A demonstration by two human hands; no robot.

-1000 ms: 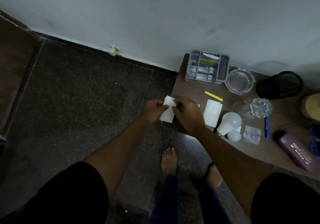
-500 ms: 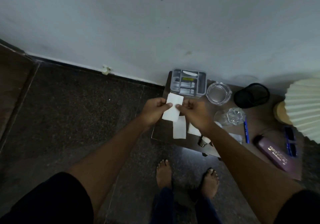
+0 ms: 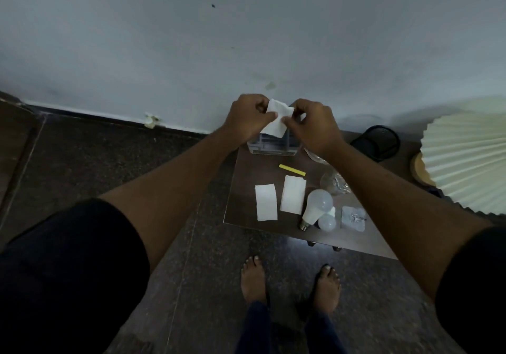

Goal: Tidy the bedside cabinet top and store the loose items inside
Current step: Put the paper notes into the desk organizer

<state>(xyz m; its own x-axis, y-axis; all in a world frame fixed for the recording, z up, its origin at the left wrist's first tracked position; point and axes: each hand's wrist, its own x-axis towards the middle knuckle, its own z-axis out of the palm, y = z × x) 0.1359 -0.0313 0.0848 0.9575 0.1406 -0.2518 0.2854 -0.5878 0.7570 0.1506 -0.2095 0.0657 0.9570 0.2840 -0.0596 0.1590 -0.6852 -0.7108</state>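
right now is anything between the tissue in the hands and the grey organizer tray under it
Nothing visible. The tissue is held by the left hand and right hand directly over the organizer tray, whose interior is mostly hidden behind them.

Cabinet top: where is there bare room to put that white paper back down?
Barest is the strip of cabinet top between the grey organizer and the left paper sheet, left of the yellow strip. The bulbs, packet and lampshade crowd the right.
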